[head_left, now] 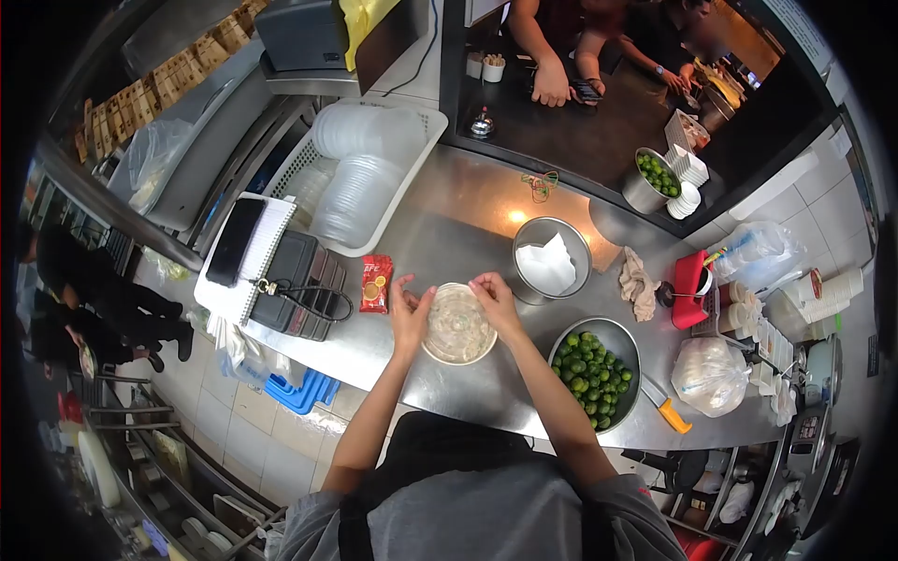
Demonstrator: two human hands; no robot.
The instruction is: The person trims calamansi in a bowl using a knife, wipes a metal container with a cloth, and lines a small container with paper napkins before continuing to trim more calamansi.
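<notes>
On the steel counter stands a round white bowl (459, 327) with pale, creamy-looking contents, seemingly beneath a clear lid. My left hand (409, 313) is at its upper left, thumb near the rim and the other fingers raised and apart. At the upper right, my right hand (496, 304) has its fingertips bent on the rim. A red packet (376, 283) lies just left of my left hand. Beyond my right hand, a round metal container (526, 290) has white paper in it. Green limes (591, 374) fill a metal bowl (637, 360) to the right.
A white basket (432, 136) with stacked clear lids stands back left, near a phone (238, 241) on a notebook. At right are an orange-handled knife (673, 415), a cloth (638, 283) and a filled plastic bag (711, 374). Other people's hands (552, 84) show beyond the pass-through window.
</notes>
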